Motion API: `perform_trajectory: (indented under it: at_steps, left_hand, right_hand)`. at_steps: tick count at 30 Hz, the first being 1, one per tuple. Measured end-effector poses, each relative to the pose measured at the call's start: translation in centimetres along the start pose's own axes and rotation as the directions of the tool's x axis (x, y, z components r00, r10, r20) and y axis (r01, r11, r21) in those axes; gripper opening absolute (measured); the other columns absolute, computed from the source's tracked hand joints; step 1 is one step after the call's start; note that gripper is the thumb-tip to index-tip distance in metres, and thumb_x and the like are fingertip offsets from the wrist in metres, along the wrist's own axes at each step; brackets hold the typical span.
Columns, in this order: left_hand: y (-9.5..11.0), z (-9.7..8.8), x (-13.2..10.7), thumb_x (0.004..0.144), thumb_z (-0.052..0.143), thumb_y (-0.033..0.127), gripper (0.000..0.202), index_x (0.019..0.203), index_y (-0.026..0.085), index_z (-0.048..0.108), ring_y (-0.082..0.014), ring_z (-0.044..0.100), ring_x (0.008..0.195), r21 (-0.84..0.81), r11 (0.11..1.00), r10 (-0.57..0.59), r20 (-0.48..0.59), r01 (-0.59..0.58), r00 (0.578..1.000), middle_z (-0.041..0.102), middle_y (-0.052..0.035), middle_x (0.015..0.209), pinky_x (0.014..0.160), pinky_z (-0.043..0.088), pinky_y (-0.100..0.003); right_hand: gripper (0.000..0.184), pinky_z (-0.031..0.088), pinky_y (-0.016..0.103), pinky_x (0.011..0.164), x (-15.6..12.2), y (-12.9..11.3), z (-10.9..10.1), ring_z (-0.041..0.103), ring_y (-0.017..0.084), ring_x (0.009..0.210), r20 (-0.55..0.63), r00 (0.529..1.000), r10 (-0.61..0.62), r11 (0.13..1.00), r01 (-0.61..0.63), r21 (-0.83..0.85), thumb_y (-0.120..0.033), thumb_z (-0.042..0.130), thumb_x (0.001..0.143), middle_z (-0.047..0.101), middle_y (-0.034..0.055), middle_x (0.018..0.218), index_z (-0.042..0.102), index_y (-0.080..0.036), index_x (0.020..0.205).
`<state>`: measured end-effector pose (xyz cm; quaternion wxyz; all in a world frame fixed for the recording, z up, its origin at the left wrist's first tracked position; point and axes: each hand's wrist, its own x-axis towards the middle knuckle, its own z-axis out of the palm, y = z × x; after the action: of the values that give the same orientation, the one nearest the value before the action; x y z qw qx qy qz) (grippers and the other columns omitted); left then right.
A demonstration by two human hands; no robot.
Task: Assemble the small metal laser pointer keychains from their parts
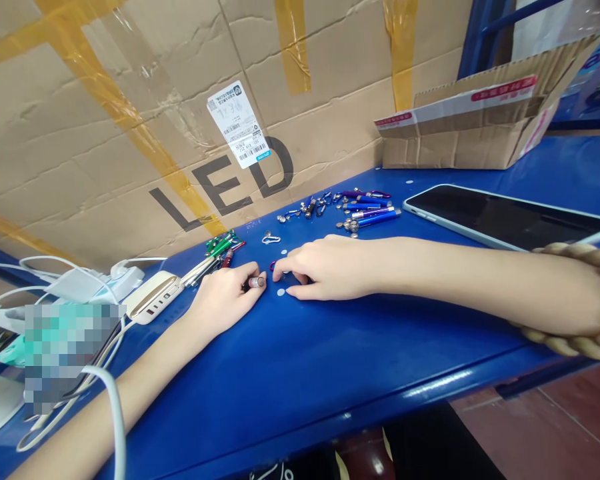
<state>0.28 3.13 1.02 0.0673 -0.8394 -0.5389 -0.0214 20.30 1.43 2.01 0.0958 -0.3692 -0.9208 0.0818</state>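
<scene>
A glossy blue-painted table (300,393) runs across our view, and both our forearms lie along it. Nearest to us, our left hand (220,300) curls narrow, thumb and fingers pinching a short metal-capped cylinder (255,283), dark with a silver end, which points toward 3 o'clock. Our right hand (305,270) reaches in from 3 o'clock, its fingers bunched close and just beside that cylinder. A tiny purple-red wire ring (273,265) shows at the fingertips, but we cannot tell whether they grip it. A small pale round disc (281,292) lies just below them. With parts this small, we do well to keep both wrists low on the table and work with the fingertips alone.

At 9 o'clock sits a cream and gold multi-port USB charger (153,297), with tangled white cables (80,267) behind it. Beyond the hands, at 11 o'clock, lies a bundle of slim green and silver metal penlights (219,248). At 12 o'clock rests a small silver wire clip (271,239), and toward 1 o'clock runs a loose row of blue and purple metal penlights (370,215). At 2 o'clock, a large black smartphone with a pale frame (505,217) lies flat. Farthest off, a tan cardboard carton printed LED (130,100) stands along the table's back edge, and a torn-open brown cardboard box (465,133) sits at 1 o'clock.
</scene>
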Motion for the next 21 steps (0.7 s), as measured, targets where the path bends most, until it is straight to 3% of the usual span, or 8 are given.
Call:
perform_trajectory:
  at_steps: [8, 15, 21]
  left_hand:
    - [0.1, 0.0, 0.1, 0.082, 0.03, 0.04, 0.03, 0.065, 0.021, 0.045, -0.0141, 0.046, 0.054, 0.034, 0.999, -0.002, -0.011, 0.002, 1.0, 0.05, 0.0022, 0.054, 0.052, 0.028, -0.024]
    - [0.1, 0.0, 0.3, 0.08, 0.031, 0.043, 0.03, 0.063, 0.021, 0.042, -0.0143, 0.047, 0.056, 0.045, 0.999, -0.011, -0.016, 0.012, 1.0, 0.05, 0.0022, 0.054, 0.053, 0.029, -0.023]
    - [0.0, 0.2, 0.3, 0.077, 0.032, 0.042, 0.027, 0.063, 0.02, 0.042, -0.0129, 0.045, 0.053, 0.029, 0.999, -0.021, -0.046, 0.022, 0.999, 0.05, 0.0021, 0.054, 0.053, 0.03, -0.023]
  right_hand:
    - [0.036, 0.042, 0.031, 0.067, -0.3, -0.2, -0.2, 0.058, 0.019, 0.086, 0.036, 0.999, 0.005, 0.999, -0.004, -0.048, -0.031, 0.04, 0.084, 0.06, 0.0057, 0.107, 0.052, -0.025, 0.118]
    - [0.037, 0.043, 0.038, 0.076, -0.5, -1.3, -0.4, 0.055, 0.025, 0.098, 0.085, 0.996, 0.04, 0.986, -0.026, -0.164, -0.031, 0.037, 0.088, 0.056, 0.0087, 0.116, 0.052, -0.019, 0.12]
    - [0.026, 0.043, 0.037, 0.074, -0.8, -2.1, 0.2, 0.059, 0.026, 0.091, 0.022, 0.998, 0.06, 0.988, -0.057, -0.141, -0.023, 0.047, 0.083, 0.063, 0.0061, 0.101, 0.062, -0.02, 0.104]
